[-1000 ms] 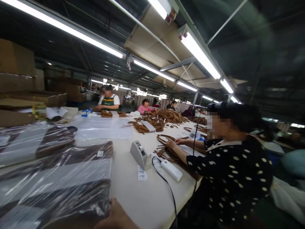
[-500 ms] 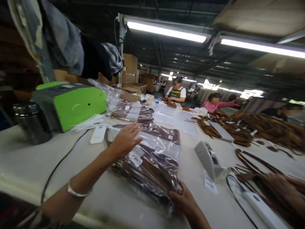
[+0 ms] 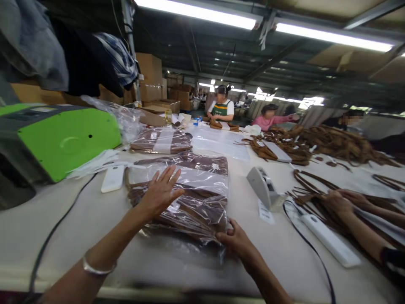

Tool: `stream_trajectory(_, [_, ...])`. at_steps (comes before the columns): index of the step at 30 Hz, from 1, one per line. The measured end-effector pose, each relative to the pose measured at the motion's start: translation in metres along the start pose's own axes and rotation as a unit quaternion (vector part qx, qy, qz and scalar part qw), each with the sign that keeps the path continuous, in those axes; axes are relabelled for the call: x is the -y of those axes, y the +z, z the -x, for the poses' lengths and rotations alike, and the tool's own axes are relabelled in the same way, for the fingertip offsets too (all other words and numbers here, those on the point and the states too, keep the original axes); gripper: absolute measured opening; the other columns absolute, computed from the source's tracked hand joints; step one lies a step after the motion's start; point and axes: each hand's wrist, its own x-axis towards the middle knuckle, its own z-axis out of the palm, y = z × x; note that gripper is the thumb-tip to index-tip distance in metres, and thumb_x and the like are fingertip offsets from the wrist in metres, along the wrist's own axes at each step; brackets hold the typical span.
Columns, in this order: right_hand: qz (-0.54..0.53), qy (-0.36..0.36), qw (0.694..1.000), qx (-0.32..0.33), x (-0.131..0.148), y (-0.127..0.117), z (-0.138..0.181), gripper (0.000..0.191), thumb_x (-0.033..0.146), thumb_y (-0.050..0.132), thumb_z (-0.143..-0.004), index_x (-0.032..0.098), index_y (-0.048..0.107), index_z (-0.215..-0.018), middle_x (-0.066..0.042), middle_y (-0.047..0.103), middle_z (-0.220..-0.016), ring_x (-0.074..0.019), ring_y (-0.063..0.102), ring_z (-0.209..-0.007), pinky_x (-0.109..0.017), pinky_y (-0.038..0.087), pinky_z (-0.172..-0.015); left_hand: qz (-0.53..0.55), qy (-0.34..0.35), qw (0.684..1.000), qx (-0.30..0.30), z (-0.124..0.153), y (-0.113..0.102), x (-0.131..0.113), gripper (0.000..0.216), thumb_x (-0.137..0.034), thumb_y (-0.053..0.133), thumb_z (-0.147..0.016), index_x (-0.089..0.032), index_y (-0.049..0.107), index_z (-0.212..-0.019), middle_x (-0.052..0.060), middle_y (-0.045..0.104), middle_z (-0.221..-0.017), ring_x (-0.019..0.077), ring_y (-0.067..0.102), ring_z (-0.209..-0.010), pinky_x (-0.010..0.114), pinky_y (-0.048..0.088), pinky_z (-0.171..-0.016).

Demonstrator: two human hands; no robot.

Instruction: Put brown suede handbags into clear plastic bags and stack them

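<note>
A clear plastic bag (image 3: 202, 198) of folded brown cloth, probably garments, lies on the table in front of me, with a white band across it under the film. My left hand (image 3: 163, 192) rests flat on its left part, fingers spread. At its near right corner my right hand (image 3: 236, 240) pinches the plastic between thumb and fingers. Just beyond lies another bagged brown bundle (image 3: 163, 141). A white phone-like item (image 3: 113, 178) is left of the bag, and a grey tape dispenser (image 3: 264, 188) stands to its right.
A green and grey machine (image 3: 69, 137) stands at the left, with a black cable (image 3: 60, 228) running beside it. A white power strip (image 3: 330, 240) lies at the right. There a co-worker's hands (image 3: 340, 202) handle brown strips. A brown heap (image 3: 344, 141) and other people are farther back.
The view has shifted to the right and slightly down. My left hand has slid toward me over the bag; my right hand keeps its grip at the corner. The co-worker's hands have shifted.
</note>
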Motion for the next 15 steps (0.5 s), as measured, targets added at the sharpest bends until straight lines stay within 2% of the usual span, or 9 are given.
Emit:
stream_trajectory(2, [-0.003,-0.003,1.0,0.006,0.003,0.001,0.003,0.1,0.05,0.089,-0.042,0.017,0.041,-0.124,-0.007,0.075,-0.08,-0.027,0.071,-0.067,-0.033,0.054,-0.058,-0.001,0.058,0.998,-0.02,0.004,0.012,-0.017,0.067,-0.062,0.029,-0.1,-0.024,0.03,-0.155,0.01,0.027,-0.162,0.0271,0.019,-0.151,0.052,0.014,-0.121])
stream_trajectory(4, [-0.011,-0.014,1.0,0.005,0.003,0.001,0.004,0.096,0.048,0.088,-0.047,0.017,0.04,-0.124,-0.007,0.075,-0.082,-0.026,0.071,-0.068,-0.032,0.053,-0.058,0.001,0.102,0.995,0.004,0.015,0.036,-0.03,0.063,-0.062,0.032,-0.099,-0.025,0.04,-0.15,0.01,0.038,-0.157,0.0268,0.029,-0.148,0.05,0.017,-0.12])
stream_trajectory(7, [-0.019,-0.033,0.999,0.016,0.001,0.002,0.004,0.089,0.044,0.086,-0.051,0.017,0.04,-0.123,-0.009,0.076,-0.087,-0.0253,0.071,-0.07,-0.031,0.053,-0.06,-0.001,0.116,0.993,0.034,0.028,0.064,-0.035,0.059,-0.058,0.036,-0.1,-0.024,0.045,-0.147,0.011,0.044,-0.153,0.0261,0.037,-0.144,0.049,0.021,-0.119])
stream_trajectory(9, [-0.023,-0.037,0.999,0.02,0.001,0.002,0.004,0.089,0.044,0.086,-0.051,0.017,0.041,-0.123,-0.009,0.076,-0.087,-0.026,0.072,-0.071,-0.032,0.053,-0.061,0.001,0.113,0.993,0.017,0.03,0.063,-0.038,0.061,-0.059,0.036,-0.099,-0.023,0.043,-0.148,0.012,0.044,-0.154,0.0263,0.037,-0.144,0.05,0.02,-0.12])
stream_trajectory(11, [-0.025,-0.031,0.999,0.02,0.002,0.001,0.005,0.093,0.046,0.087,-0.05,0.017,0.042,-0.126,-0.008,0.076,-0.086,-0.0276,0.072,-0.074,-0.033,0.054,-0.063,0.006,0.119,0.993,-0.016,0.032,0.051,-0.049,0.063,-0.058,0.037,-0.099,-0.02,0.04,-0.15,0.013,0.041,-0.155,0.0267,0.035,-0.145,0.051,0.018,-0.121])
stream_trajectory(13, [-0.02,-0.016,1.0,0.015,0.004,-0.003,0.009,0.097,0.051,0.086,-0.052,0.017,0.042,-0.132,-0.008,0.075,-0.09,-0.0283,0.072,-0.08,-0.034,0.054,-0.067,0.022,0.149,0.988,-0.037,0.039,0.038,-0.069,0.063,-0.055,0.04,-0.1,-0.018,0.037,-0.151,0.013,0.04,-0.156,0.0267,0.031,-0.147,0.052,0.017,-0.121])
stream_trajectory(15, [-0.013,0.002,1.0,0.0,0.003,-0.008,0.016,0.102,0.057,0.083,-0.058,0.016,0.038,-0.139,-0.01,0.075,-0.096,-0.027,0.071,-0.087,-0.034,0.054,-0.07,0.054,0.197,0.978,-0.033,0.052,0.031,-0.092,0.062,-0.049,0.043,-0.1,-0.017,0.033,-0.152,0.012,0.041,-0.155,0.0246,0.032,-0.146,0.049,0.022,-0.121])
